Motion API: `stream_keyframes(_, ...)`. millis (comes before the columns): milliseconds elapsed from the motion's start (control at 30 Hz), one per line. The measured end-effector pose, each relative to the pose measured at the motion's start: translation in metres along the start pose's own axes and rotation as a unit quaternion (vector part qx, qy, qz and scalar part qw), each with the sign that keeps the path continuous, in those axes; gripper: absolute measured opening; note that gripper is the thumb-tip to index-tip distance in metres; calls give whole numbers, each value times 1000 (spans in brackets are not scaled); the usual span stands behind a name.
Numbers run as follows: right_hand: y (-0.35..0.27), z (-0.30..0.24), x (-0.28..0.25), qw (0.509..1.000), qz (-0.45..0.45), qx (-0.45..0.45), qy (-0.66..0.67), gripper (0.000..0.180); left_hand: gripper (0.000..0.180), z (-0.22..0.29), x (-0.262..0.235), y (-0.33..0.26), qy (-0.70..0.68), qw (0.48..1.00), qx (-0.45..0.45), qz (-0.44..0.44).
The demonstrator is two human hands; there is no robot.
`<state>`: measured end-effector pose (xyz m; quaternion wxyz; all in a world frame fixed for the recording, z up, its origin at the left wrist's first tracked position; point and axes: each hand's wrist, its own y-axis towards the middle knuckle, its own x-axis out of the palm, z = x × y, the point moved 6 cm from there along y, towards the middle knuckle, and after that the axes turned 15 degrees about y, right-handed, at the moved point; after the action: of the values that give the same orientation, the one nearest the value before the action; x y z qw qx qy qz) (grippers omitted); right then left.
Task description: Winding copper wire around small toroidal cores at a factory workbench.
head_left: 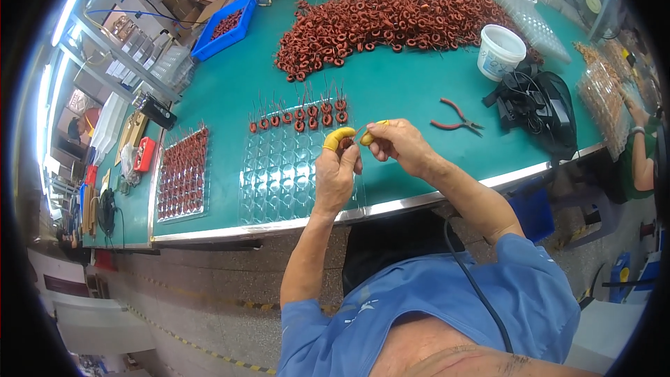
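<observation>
My left hand [336, 176], a yellow cover on its finger, is closed around a small red-brown ring coil [347, 142], mostly hidden by the fingers. Close beside it, my right hand [405, 146] pinches with yellow-covered fingertips at what looks like the coil's thin wire lead [360, 131]. Both hands are above the right edge of a clear plastic tray [276, 174]. In the tray's far rows stand several red-brown ring coils [287, 118] with their leads pointing up; its nearer pockets hold none. Red-handled pliers [455, 120] lie with jaws apart to the right of my hands.
A large heap of ring coils [391, 21] covers the far table [230, 98]. A filled coil tray [183, 174] lies left, with a blue bin [225, 26] beyond. A white bucket [500, 52] and black bag [537, 108] stand right. Other people work at the far side and right.
</observation>
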<state>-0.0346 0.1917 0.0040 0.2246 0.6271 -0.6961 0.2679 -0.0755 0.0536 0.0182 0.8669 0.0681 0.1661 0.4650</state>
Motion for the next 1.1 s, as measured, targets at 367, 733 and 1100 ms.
stream_keyframes(367, -3, -2, 3, 963, -2, -91, -253, 33, 41, -18, -9, -12, -166, 968, -161, -101)
stream_keyframes(733, 0, 5, 5, 985, -39, -76, -148, 23, 34, -22, -3, -20, -199, 949, -190, -153)
stream_keyframes(1100, -4, 0, 6, 988, -4, -115, -102, 23, 28, -4, 0, -9, 47, 993, -34, -101)
